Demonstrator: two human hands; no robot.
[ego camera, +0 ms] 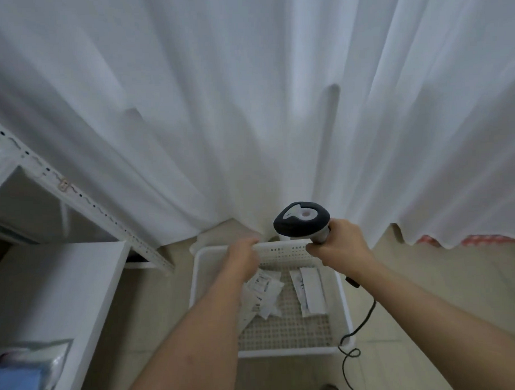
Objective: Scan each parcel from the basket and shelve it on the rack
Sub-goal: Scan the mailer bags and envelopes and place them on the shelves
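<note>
Right hand (338, 244) wrapped around the grip of a black-and-white barcode scanner (302, 222), head pointing away from the person, cable (363, 319) trailing down behind the wrist. Left hand (242, 261) reaches into the white perforated basket (346, 305) on the floor; fingers hidden, so its grip cannot be told. Flat white labelled parcels (309, 292) lie in the basket below and between both hands. White rack (75, 192) stands well left of the left hand.
</note>
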